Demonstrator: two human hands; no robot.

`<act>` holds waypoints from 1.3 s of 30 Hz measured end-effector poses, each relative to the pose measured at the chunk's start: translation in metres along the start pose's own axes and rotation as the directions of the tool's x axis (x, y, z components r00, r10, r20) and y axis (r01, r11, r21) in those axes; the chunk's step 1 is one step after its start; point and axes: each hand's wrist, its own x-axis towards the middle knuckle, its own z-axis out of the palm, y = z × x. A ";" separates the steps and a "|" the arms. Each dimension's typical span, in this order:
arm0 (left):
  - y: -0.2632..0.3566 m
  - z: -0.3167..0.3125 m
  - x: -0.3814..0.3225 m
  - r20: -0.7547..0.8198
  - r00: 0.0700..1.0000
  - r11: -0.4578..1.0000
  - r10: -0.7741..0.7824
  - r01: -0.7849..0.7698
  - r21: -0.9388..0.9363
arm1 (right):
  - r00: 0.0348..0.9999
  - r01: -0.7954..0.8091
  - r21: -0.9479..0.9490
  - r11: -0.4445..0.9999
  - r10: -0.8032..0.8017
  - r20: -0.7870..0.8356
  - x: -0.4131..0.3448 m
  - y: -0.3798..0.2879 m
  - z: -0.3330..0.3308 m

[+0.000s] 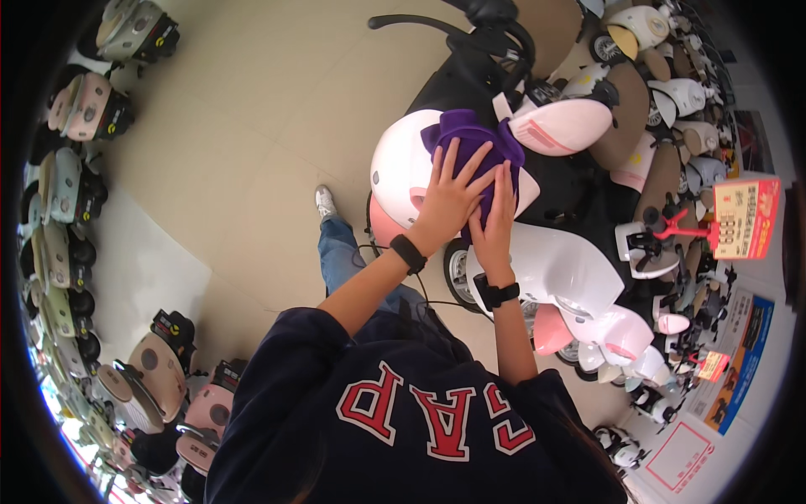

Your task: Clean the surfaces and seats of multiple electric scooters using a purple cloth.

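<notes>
A purple cloth [475, 135] lies bunched over the white and pink front panel [403, 151] of an electric scooter. My left hand [454, 192] rests flat on the cloth with its fingers spread. Beside it, my right hand [496, 217] touches the cloth's near right part, its fingers straight and close together; whether it pinches any fabric is hidden. The two hands meet around the thumbs. Each wrist wears a black band. Just right of the cloth is the scooter's white and pink mirror housing [560, 126], and above is a black brake lever [415, 24].
A white scooter front [548, 261] stands close to my right forearm. More scooters line the right side, with a red-clipped price sign [746, 219] bearing writing. Another scooter row [88, 107] runs along the left. A thin black cable [453, 303] hangs near my waist. Beige floor tiles [252, 126] lie between.
</notes>
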 end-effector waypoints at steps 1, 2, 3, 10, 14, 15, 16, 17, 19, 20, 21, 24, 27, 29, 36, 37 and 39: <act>0.007 0.002 0.003 0.003 1.000 0.999 0.031 -0.032 0.028 | 0.997 -0.027 0.053 0.998 0.030 -0.067 -0.007 0.005 0.001; 0.014 0.003 0.006 -0.002 0.997 0.996 0.077 -0.077 0.035 | 0.993 -0.059 0.089 0.994 0.068 -0.102 -0.015 0.011 0.002; 0.021 0.005 0.008 0.017 0.992 0.991 0.122 -0.122 0.055 | 0.986 -0.090 0.126 0.988 0.106 -0.129 -0.022 0.015 0.003; 0.042 0.023 0.010 0.173 0.927 0.932 0.333 -0.352 0.090 | 0.934 -0.235 0.312 0.921 0.302 -0.190 -0.064 0.032 0.008; 0.036 0.023 0.007 0.222 0.890 0.904 0.398 -0.422 0.072 | 0.920 -0.267 0.305 0.914 0.336 -0.201 -0.072 0.031 0.012; 0.033 0.020 0.005 0.186 0.894 0.902 0.407 -0.425 0.071 | 0.926 -0.260 0.302 0.917 0.326 -0.192 -0.072 0.027 0.012; 0.033 0.016 0.005 0.154 0.905 0.914 0.397 -0.406 0.028 | 0.928 -0.253 0.277 0.927 0.313 -0.202 -0.071 0.025 0.010; 0.032 0.010 0.001 0.168 0.913 0.926 0.373 -0.378 -0.003 | 0.917 -0.242 0.312 0.919 0.322 -0.236 -0.070 0.022 0.010; 0.025 -0.001 -0.008 0.164 0.946 0.960 0.280 -0.270 -0.079 | 0.956 -0.209 0.106 0.972 0.226 -0.187 -0.065 0.017 0.005; 0.022 -0.004 -0.011 0.152 0.955 0.967 0.254 -0.246 -0.069 | 0.962 -0.175 0.115 0.978 0.194 -0.192 -0.059 0.017 0.003; 0.019 -0.010 -0.014 0.140 0.964 0.973 0.228 -0.222 -0.057 | 0.967 -0.139 0.125 0.982 0.162 -0.198 -0.053 0.013 0.002; 0.002 -0.014 -0.025 0.124 0.984 0.991 0.131 -0.128 -0.032 | 0.983 -0.125 0.116 0.985 0.139 -0.122 -0.038 -0.007 0.001; 0.009 -0.015 -0.028 0.154 0.983 0.989 0.097 -0.113 0.100 | 0.985 -0.109 0.145 0.983 0.127 -0.119 -0.038 -0.004 0.008; 0.015 -0.012 -0.025 0.168 0.981 0.971 0.099 -0.132 0.200 | 0.984 -0.113 0.232 0.966 0.141 -0.109 -0.041 0.005 0.008; 0.033 -0.004 -0.001 0.189 0.955 0.966 0.228 -0.246 0.077 | 0.946 -0.106 0.390 0.915 0.214 -0.244 -0.046 0.024 0.004; 0.034 -0.001 0.001 0.201 0.950 0.963 0.237 -0.257 0.077 | 0.941 -0.112 0.396 0.911 0.225 -0.252 -0.048 0.028 0.005; 0.038 0.002 0.002 0.221 0.940 0.957 0.260 -0.282 0.074 | 0.935 -0.118 0.440 0.890 0.249 -0.253 -0.056 0.034 0.005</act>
